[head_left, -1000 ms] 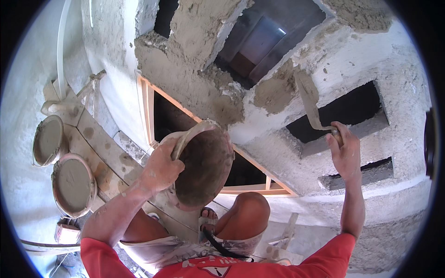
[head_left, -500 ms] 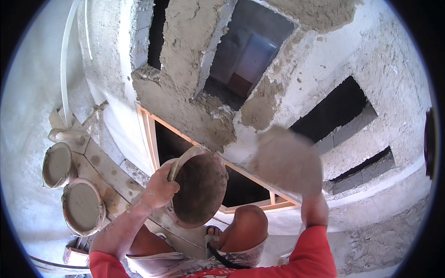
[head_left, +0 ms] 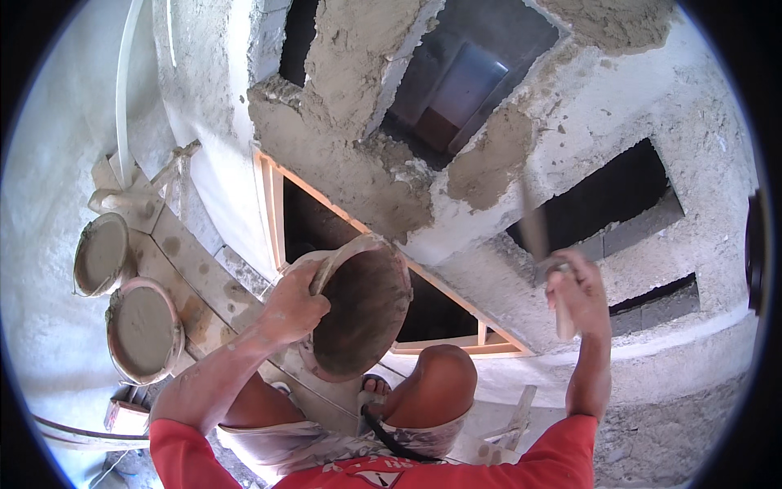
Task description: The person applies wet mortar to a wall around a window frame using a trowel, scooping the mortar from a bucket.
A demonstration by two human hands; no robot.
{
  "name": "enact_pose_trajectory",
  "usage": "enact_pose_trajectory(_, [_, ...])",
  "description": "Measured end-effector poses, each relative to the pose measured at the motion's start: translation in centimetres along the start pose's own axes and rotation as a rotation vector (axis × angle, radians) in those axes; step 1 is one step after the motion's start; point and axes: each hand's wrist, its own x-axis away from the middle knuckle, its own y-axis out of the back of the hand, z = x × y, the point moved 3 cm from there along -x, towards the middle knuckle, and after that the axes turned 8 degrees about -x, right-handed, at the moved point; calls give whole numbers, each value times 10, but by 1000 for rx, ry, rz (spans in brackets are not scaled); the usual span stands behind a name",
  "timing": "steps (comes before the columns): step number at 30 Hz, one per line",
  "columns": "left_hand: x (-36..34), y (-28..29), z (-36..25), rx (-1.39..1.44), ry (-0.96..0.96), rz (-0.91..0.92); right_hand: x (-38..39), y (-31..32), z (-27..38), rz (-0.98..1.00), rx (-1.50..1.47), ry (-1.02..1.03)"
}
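Observation:
Tilted over my knees is a mortar-smeared bucket [head_left: 362, 314], its mouth facing me and its inside coated with grey residue. My left hand [head_left: 295, 306] is closed on its rim at the left side. Out to the right, my right hand [head_left: 580, 293] grips the handle of a trowel [head_left: 533, 228]. The trowel's blade appears edge-on and blurred, pointing up toward the wall [head_left: 603, 122]. Beyond the blade, a patch of wet mortar [head_left: 489, 163] clings to the wall beside a window opening [head_left: 456, 90]. The blade does not visibly touch the wall.
Two buckets of grey mortar, one nearer [head_left: 145, 330] and one farther [head_left: 104, 253], stand on planks [head_left: 191, 277] at the left. A wooden frame [head_left: 314, 196] surrounds a dark opening below the wall. Another dark opening [head_left: 607, 191] lies at the right.
My right hand has swung up and to the right, turning the trowel from broad face to edge-on. The bucket, still in my left hand, has shifted slightly up and right in view.

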Motion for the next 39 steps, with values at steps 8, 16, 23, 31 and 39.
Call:
enact_pose_trajectory(8, [1,-2,-2,39,23,21,-27,-64,-34,210,112,-329])
enact_pose_trajectory(16, [4,4,-5,34,2,42,-65,-87,9,174,-207,-385])
enact_pose_trajectory(23, [5,7,-10,-36,-25,22,-80,-56,58,-63,-263,-339])
enact_pose_trajectory(31, [-1,5,-2,-87,-60,-14,-79,-8,80,-29,-521,-189])
enact_pose_trajectory(39, [-2,5,1,-69,-93,-9,-79,14,73,-3,-598,-80])
